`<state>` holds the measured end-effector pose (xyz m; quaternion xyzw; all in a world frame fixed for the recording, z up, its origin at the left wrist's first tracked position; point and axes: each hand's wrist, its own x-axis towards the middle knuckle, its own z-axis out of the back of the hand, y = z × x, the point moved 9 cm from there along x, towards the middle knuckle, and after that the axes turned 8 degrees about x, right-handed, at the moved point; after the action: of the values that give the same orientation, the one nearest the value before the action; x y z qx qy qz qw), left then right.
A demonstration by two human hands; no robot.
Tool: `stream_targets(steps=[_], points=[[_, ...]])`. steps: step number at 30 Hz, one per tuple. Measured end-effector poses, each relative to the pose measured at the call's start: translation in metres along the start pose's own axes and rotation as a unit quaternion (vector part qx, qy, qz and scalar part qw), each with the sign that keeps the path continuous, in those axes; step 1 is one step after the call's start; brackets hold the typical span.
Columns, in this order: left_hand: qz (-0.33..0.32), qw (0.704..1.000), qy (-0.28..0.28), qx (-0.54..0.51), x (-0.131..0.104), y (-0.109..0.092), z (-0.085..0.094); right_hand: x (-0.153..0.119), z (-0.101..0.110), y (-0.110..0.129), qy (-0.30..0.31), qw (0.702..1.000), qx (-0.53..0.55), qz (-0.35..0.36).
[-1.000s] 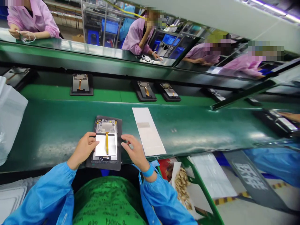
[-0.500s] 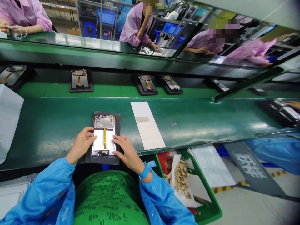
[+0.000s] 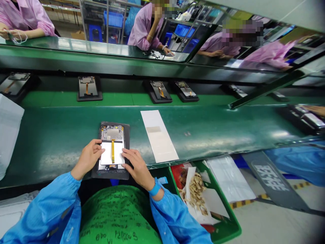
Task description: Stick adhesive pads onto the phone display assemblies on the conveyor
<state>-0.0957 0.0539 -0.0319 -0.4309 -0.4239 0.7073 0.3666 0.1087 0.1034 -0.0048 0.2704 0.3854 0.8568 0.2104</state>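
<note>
An opened tablet lies on a dark foam pad in front of me, its circuit board at the far end. Below the board sits a flat silver battery, with a yellow ribbon cable running down its middle. My left hand has its thumb and fingertips curled at the battery's left edge. On the opposite edge, my right hand touches with bent fingers, its thumb near the lower right corner. Whether the battery is lifted off the tablet I cannot tell.
A white strip of card lies to the right on the green bench. Several opened tablets on pads line the conveyor behind. A green crate with scraps stands below the bench edge at right. Co-workers in pink sit across.
Both hands keep their places at the battery's sides. The view has shifted very slightly; otherwise almost nothing differs.
</note>
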Motion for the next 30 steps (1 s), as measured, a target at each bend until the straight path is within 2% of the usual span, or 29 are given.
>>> stream_targets(steps=[5,11,16,20,22,26,28,30], points=[[-0.011,1.000,-0.011,0.013,0.000,-0.002,0.000,-0.002,0.000,0.002,-0.005,1.000,-0.015,0.012],[-0.039,0.996,-0.014,0.082,0.001,0.001,0.002,-0.003,-0.002,0.002,-0.001,0.999,-0.037,0.028],[-0.067,0.979,-0.047,0.188,-0.001,-0.013,0.008,-0.002,-0.004,0.005,0.009,0.998,-0.047,0.035],[-0.076,0.967,-0.052,0.236,-0.002,-0.021,0.006,-0.001,-0.005,0.007,0.017,0.997,-0.064,0.037],[-0.074,0.952,-0.047,0.293,-0.003,-0.023,0.006,0.000,-0.006,0.010,0.022,0.996,-0.075,0.040],[-0.077,0.901,-0.047,0.424,-0.003,-0.021,0.010,0.003,-0.006,0.012,0.038,0.993,-0.114,0.020],[-0.087,0.880,-0.090,0.459,-0.002,-0.017,0.016,0.002,-0.005,0.010,0.039,0.990,-0.135,-0.009],[-0.099,0.871,-0.141,0.461,-0.004,-0.007,0.019,-0.002,-0.003,0.005,0.028,0.988,-0.138,-0.057]])
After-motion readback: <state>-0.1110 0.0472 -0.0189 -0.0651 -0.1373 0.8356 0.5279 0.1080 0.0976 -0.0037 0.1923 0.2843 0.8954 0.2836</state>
